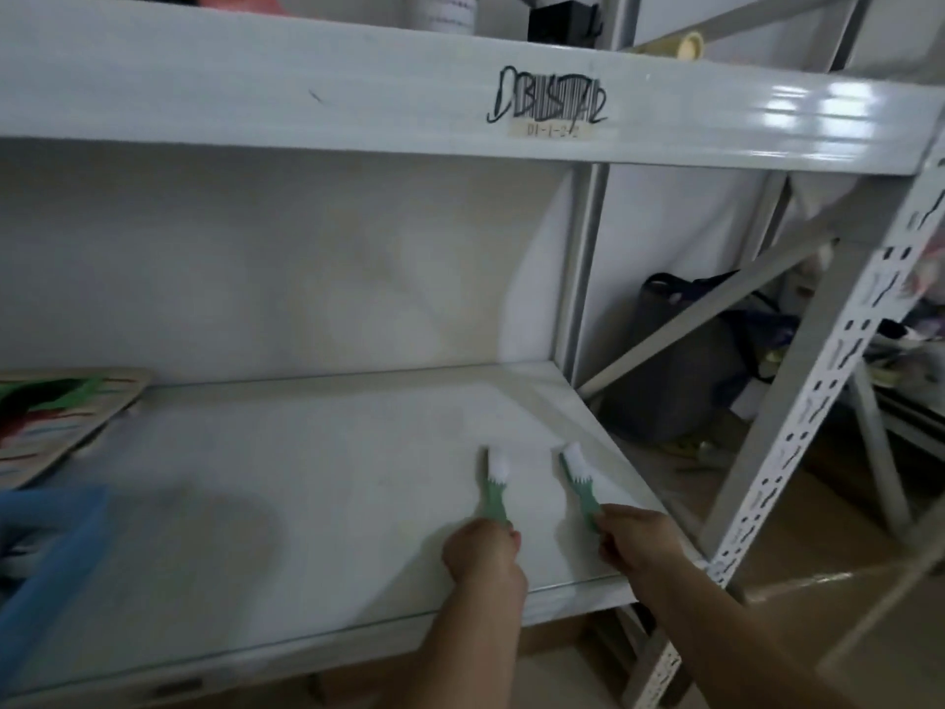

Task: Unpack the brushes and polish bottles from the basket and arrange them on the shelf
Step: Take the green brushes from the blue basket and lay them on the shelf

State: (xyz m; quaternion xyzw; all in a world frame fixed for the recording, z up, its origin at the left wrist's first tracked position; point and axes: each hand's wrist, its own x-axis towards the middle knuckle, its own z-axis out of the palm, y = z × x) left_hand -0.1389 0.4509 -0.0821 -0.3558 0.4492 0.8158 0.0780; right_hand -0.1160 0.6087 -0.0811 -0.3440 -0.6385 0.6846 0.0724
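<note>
Green-handled brushes, two of them, bristles white, pointed toward the back of the shelf [307,478] near its right front corner. Left brush [495,487] gripped at the handle by the left hand [483,555]; right brush [580,483] likewise pinched in the right hand [636,542]. Both apparently touching or just above the board (hard to tell). Not yet released. Blue basket [48,550] at far left, contents blurred; no polish bottles visible. Early going, probably.
</note>
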